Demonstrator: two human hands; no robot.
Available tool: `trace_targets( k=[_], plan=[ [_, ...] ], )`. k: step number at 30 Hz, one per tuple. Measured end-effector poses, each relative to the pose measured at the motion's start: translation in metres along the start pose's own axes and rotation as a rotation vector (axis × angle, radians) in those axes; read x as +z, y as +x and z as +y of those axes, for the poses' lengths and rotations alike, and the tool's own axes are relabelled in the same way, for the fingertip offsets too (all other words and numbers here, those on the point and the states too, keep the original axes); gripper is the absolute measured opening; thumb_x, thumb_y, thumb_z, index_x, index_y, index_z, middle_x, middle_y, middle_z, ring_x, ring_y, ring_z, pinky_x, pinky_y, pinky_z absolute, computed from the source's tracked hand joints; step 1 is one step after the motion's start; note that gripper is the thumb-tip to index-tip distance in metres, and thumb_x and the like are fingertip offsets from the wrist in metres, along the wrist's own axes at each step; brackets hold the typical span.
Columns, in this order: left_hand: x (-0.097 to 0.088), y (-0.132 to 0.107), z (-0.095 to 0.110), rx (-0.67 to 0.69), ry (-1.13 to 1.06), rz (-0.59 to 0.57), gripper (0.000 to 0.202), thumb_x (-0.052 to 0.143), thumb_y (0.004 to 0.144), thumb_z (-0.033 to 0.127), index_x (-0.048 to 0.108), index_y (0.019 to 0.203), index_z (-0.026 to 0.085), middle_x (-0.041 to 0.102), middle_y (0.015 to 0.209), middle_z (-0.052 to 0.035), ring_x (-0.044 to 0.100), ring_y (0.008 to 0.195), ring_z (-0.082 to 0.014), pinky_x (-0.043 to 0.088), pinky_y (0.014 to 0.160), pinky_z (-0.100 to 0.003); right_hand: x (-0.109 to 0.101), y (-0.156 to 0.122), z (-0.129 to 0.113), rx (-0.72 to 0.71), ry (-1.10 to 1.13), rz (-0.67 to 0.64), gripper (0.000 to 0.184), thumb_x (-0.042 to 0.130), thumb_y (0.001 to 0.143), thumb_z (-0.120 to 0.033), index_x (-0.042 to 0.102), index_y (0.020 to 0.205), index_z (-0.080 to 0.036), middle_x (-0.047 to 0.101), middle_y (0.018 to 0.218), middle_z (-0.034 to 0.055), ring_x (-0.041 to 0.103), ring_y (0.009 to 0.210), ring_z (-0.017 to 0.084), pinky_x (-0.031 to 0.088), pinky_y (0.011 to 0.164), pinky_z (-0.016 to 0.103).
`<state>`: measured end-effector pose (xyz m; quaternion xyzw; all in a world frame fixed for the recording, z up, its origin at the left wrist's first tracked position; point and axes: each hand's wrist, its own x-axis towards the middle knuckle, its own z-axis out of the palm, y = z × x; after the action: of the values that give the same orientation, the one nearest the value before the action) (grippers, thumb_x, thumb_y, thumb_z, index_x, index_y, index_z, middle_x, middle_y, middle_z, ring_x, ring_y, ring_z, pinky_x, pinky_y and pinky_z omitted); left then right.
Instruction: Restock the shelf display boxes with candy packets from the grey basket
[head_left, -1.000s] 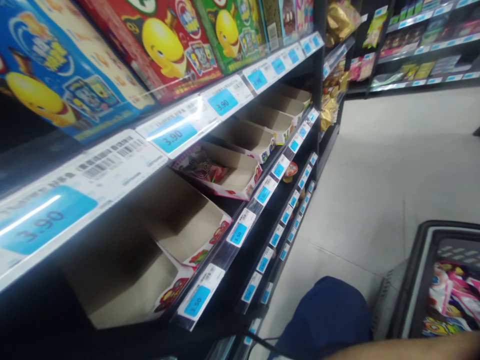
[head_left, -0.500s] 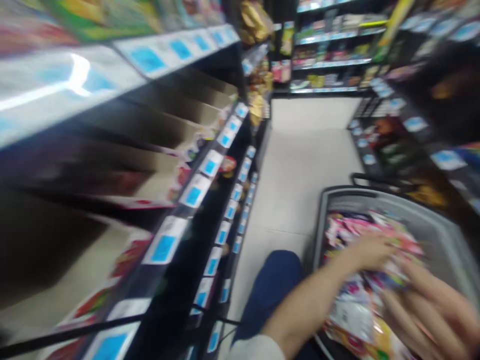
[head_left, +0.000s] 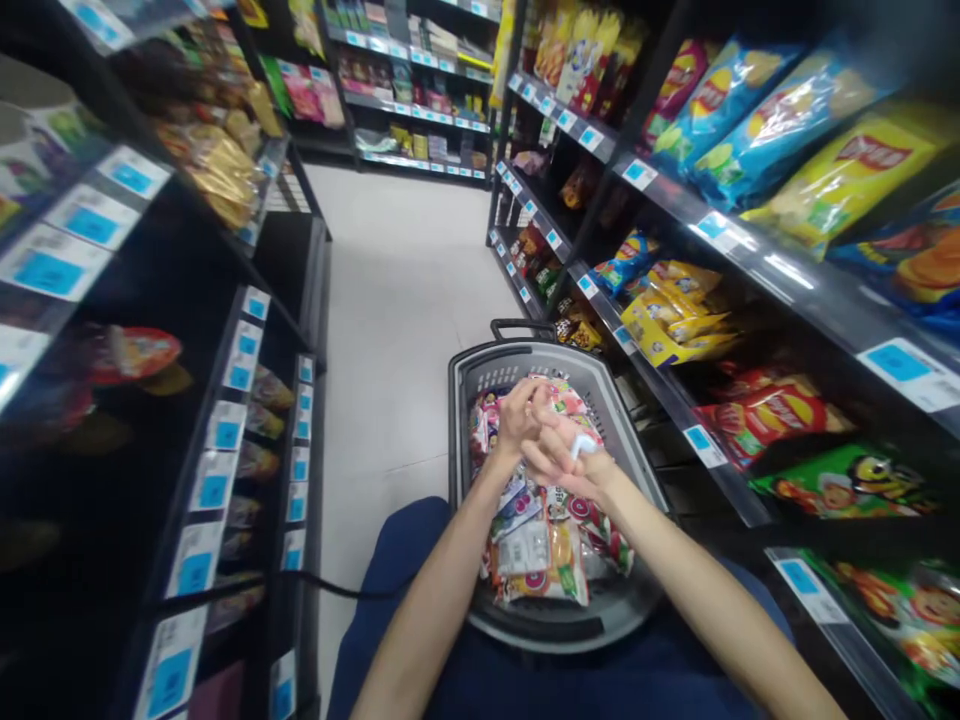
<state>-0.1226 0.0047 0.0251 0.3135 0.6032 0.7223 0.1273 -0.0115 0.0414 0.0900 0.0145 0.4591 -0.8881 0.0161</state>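
Note:
Over a grey shopping basket [head_left: 652,480], my two hands meet close together. My left hand [head_left: 519,418] has its fingers curled in, and what they hold, if anything, is hidden. Beside it my right hand [head_left: 559,460] is turned partly palm up with bent fingers. A small white piece [head_left: 583,445] shows against its palm, too small to name. Beneath both hands, the basket holds many small snack packets [head_left: 525,550] in pink, white, purple and orange wrappers. The basket rests in front of my knees.
Chip bags [head_left: 780,110] and more snack bags [head_left: 780,415] fill the right shelves. Price-tagged shelves [head_left: 217,480] run along the left. A thin dark strap [head_left: 337,587] crosses at lower left. The pale floor [head_left: 397,330] leads to a stocked rack [head_left: 412,100].
My view has swung right, bringing the basket toward the middle. Both hands, apart over the packets before, are now together above them. The small white piece now shows at my right palm.

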Motion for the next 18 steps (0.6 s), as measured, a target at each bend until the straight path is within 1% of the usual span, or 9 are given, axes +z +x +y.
trace_targets(
  k=[3,5,8,10,11,13,15,17,18],
  plan=[
    [-0.005,-0.005,0.002,0.014,-0.122,0.054,0.054,0.042,0.104,0.063,0.074,0.103,0.021,0.074,0.096,-0.0072,0.069,0.088,-0.0195,0.055,0.084,-0.032,-0.008,0.0,-0.002,-0.02,-0.006,0.084,0.078,0.102,0.054,-0.045,0.048,0.106,-0.026,0.04,0.058,-0.0122,0.028,0.055,0.01,0.034,0.053,0.022],
    [-0.005,-0.007,0.004,0.017,-0.237,0.027,0.058,0.041,0.104,0.067,0.075,0.103,0.02,0.075,0.1,-0.0081,0.071,0.091,-0.0201,0.055,0.085,-0.032,-0.013,0.003,-0.002,-0.047,-0.031,0.186,0.077,0.103,0.051,-0.046,0.055,0.107,-0.025,0.043,0.062,-0.0104,0.03,0.057,0.009,0.036,0.054,0.022],
    [-0.005,-0.006,0.006,0.018,-0.364,-0.088,0.06,0.047,0.101,0.07,0.078,0.097,0.019,0.076,0.106,-0.0099,0.071,0.1,-0.0221,0.055,0.093,-0.034,-0.018,0.009,-0.003,-0.055,-0.083,0.328,0.065,0.103,0.051,-0.048,0.059,0.089,-0.02,0.044,0.065,-0.0071,0.033,0.059,0.007,0.037,0.055,0.021],
    [-0.004,-0.004,0.006,-0.037,-0.407,-0.131,0.057,0.058,0.096,0.07,0.078,0.093,0.018,0.077,0.106,-0.0101,0.071,0.101,-0.0227,0.055,0.093,-0.034,-0.018,0.013,-0.004,-0.055,-0.107,0.372,0.058,0.103,0.054,-0.046,0.059,0.08,-0.017,0.046,0.066,-0.0059,0.036,0.059,0.006,0.037,0.055,0.018],
    [-0.004,-0.002,0.006,-0.079,-0.424,-0.13,0.055,0.064,0.091,0.07,0.078,0.091,0.017,0.077,0.104,-0.0101,0.07,0.1,-0.0227,0.055,0.092,-0.033,-0.018,0.015,-0.005,-0.056,-0.117,0.389,0.055,0.103,0.056,-0.043,0.06,0.079,-0.017,0.047,0.067,-0.0056,0.038,0.059,0.005,0.038,0.056,0.017],
    [-0.004,0.0,0.008,-0.151,-0.443,-0.094,0.056,0.073,0.082,0.071,0.076,0.084,0.016,0.077,0.097,-0.0096,0.07,0.095,-0.0218,0.054,0.088,-0.031,-0.016,0.016,-0.008,-0.05,-0.125,0.41,0.051,0.104,0.056,-0.034,0.064,0.084,-0.017,0.053,0.07,-0.0052,0.043,0.06,0.004,0.04,0.057,0.014],
    [-0.002,0.001,0.008,-0.178,-0.425,-0.024,0.063,0.072,0.077,0.078,0.072,0.074,0.015,0.074,0.085,-0.0087,0.067,0.083,-0.0193,0.053,0.08,-0.03,-0.015,0.015,-0.013,0.001,-0.168,0.447,0.055,0.104,0.052,-0.027,0.069,0.093,-0.018,0.059,0.074,-0.0043,0.049,0.062,0.005,0.042,0.058,0.014],
    [0.0,0.003,0.005,-0.194,-0.384,0.062,0.073,0.064,0.076,0.088,0.064,0.062,0.016,0.066,0.067,-0.0068,0.059,0.065,-0.0155,0.05,0.069,-0.029,-0.017,0.01,-0.019,0.123,-0.373,0.571,0.075,0.106,0.042,-0.029,0.072,0.108,-0.02,0.066,0.078,-0.0011,0.056,0.065,0.009,0.045,0.058,0.017],
    [0.002,0.006,0.002,-0.204,-0.368,0.117,0.08,0.054,0.078,0.093,0.056,0.054,0.017,0.059,0.058,-0.006,0.055,0.06,-0.014,0.049,0.068,-0.029,-0.019,0.007,-0.023,0.172,-0.526,0.595,0.081,0.105,0.043,-0.035,0.073,0.115,-0.019,0.07,0.081,0.0026,0.06,0.069,0.012,0.048,0.06,0.019]
  ],
)
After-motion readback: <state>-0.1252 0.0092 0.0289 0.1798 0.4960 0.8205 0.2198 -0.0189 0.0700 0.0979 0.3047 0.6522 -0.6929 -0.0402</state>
